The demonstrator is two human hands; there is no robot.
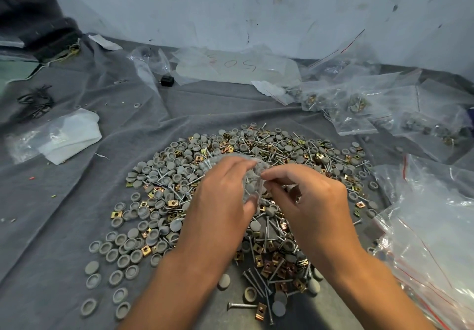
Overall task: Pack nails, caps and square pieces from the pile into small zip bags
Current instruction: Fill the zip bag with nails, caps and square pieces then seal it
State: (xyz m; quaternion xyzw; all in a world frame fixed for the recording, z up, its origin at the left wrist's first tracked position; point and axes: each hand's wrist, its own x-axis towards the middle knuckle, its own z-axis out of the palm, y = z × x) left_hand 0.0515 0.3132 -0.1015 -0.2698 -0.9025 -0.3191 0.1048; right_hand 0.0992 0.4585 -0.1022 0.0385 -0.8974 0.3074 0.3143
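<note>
Holding a small zip bag over the parts pile

Near edge: two bare forearms come in from the bottom, over a grey cloth that covers the whole work surface, wrinkled and folded toward the left. Loose grey caps sit in a scattered row at near left; a single nail and a brass-coloured square piece lie at the near edge of the pile.

Middle: the pile spreads wide across the cloth, a mix of grey round caps, silver nails and brass square pieces. Above its centre, the left hand has fingers curled round a small clear zip bag, gripping it from the left. The right hand pinches the bag's edge with thumb and fingertips. Grey caps show inside the bag; other contents can't be told.

Right side: a heap of clear bags with red lines lies just beside the pile.

Left side: a crumpled white and clear plastic wrapper, and farther out some black cords.

Far: filled zip bags with parts inside are stacked at far right. A larger clear bag with red writing lies at far centre, a small black block near it. Dark fabric is bundled in the far left corner. A pale, stained and scuffed wall backs the surface.
</note>
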